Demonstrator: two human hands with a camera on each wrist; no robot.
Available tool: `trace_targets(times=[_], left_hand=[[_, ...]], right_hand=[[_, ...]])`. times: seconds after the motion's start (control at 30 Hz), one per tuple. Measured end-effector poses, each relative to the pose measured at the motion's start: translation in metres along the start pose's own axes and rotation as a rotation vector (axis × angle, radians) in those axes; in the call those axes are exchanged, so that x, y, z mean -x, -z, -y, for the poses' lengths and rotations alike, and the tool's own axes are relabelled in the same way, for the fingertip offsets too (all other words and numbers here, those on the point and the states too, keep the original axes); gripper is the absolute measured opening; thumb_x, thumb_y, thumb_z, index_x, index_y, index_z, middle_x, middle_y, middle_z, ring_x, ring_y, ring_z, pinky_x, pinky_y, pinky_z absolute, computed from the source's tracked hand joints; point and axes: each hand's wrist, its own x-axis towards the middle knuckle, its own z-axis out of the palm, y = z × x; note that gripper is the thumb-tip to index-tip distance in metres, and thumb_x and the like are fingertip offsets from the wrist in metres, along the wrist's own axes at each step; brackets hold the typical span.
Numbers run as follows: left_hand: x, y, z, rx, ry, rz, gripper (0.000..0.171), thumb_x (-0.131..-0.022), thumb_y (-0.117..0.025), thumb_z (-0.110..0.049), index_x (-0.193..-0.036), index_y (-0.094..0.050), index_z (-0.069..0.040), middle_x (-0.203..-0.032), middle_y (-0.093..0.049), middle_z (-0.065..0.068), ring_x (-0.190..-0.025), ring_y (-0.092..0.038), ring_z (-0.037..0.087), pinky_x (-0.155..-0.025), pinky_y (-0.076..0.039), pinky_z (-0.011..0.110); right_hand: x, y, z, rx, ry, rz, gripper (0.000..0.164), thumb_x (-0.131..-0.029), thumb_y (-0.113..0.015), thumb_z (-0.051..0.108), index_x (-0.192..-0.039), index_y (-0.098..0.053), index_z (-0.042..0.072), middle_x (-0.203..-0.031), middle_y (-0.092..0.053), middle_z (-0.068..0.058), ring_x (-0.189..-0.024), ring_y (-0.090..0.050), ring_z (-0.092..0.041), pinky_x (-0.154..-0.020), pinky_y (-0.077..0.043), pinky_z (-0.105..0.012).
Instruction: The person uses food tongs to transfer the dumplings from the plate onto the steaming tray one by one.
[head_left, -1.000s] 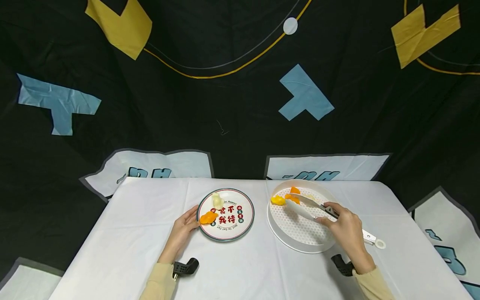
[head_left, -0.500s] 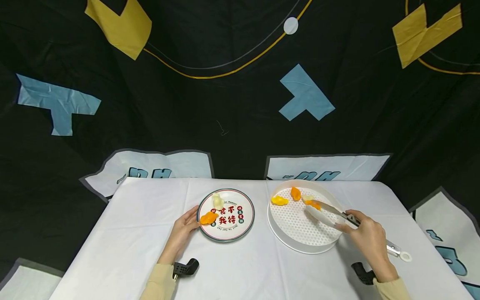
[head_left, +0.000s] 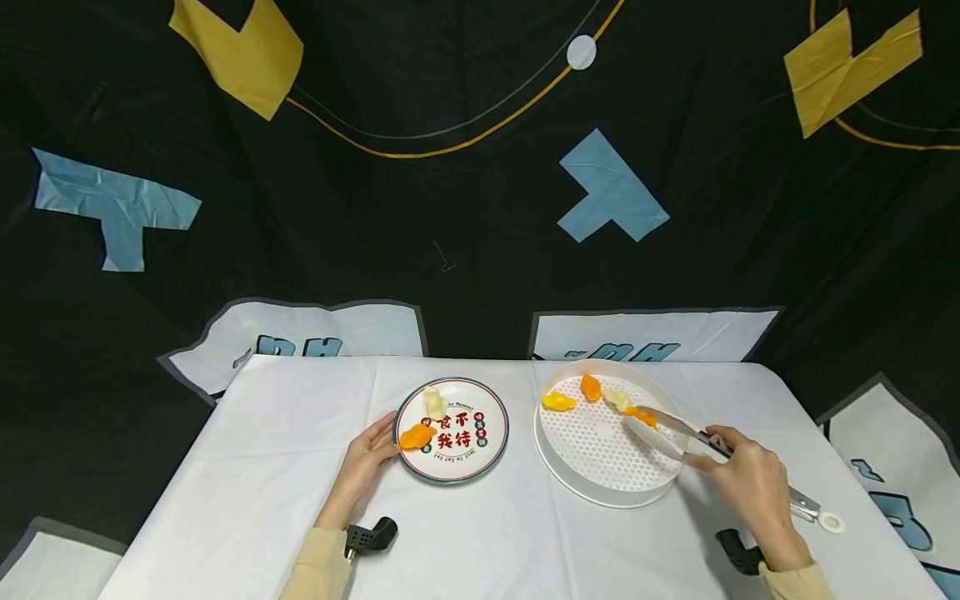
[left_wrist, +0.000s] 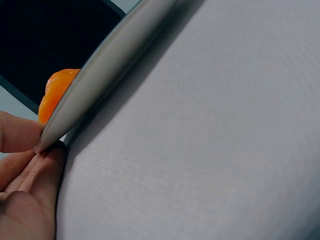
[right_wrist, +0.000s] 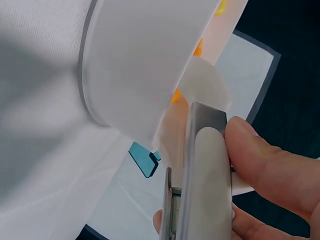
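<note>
My left hand pinches the left rim of a round white plate with red characters, thumb above and fingers below in the left wrist view. On the plate lie a pale piece of food and an orange piece. My right hand grips metal tongs with pale tips, reaching over the rim of a round white container. An orange piece is at the tips; whether it is lifted I cannot tell. Beside it in the container lie another pale piece, an orange piece and a yellow piece.
Plate and container stand apart on a white-covered table. A dotted liner covers the container's floor inside a raised wall. Behind the table hangs a black cloth with yellow and blue shapes.
My right hand and the tongs have moved right and toward me, with an orange piece shifting right along with the tips. The left hand and plate have stayed put.
</note>
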Motion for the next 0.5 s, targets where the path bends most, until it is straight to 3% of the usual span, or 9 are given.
trace_targets(times=[0.23, 0.5], left_hand=[[0.0006, 0.0006, -0.0011, -0.007, -0.008, 0.013, 0.061, -0.089, -0.046, 0.011, -0.146, -0.025, 0.01, -0.15, -0.026, 0.028, -0.138, -0.028, 0.033, -0.107, -0.034, 0.028], [0.0007, 0.0005, -0.001, -0.015, -0.001, 0.002, 0.061, -0.088, -0.047, 0.011, -0.146, -0.026, 0.01, -0.149, -0.027, 0.027, -0.138, -0.029, 0.033, -0.107, -0.034, 0.029]], right_hand=[[-0.0003, 0.0001, -0.0012, 0.014, -0.004, 0.011, 0.051, -0.068, -0.084, 0.019, -0.106, -0.065, -0.01, -0.085, -0.066, -0.025, -0.051, -0.044, -0.019, -0.042, -0.034, -0.03], [-0.0029, -0.0002, -0.0003, 0.022, -0.016, 0.045, 0.056, -0.07, -0.083, 0.024, -0.109, -0.063, -0.01, -0.096, -0.065, -0.029, -0.058, -0.053, -0.023, -0.044, -0.04, -0.037]])
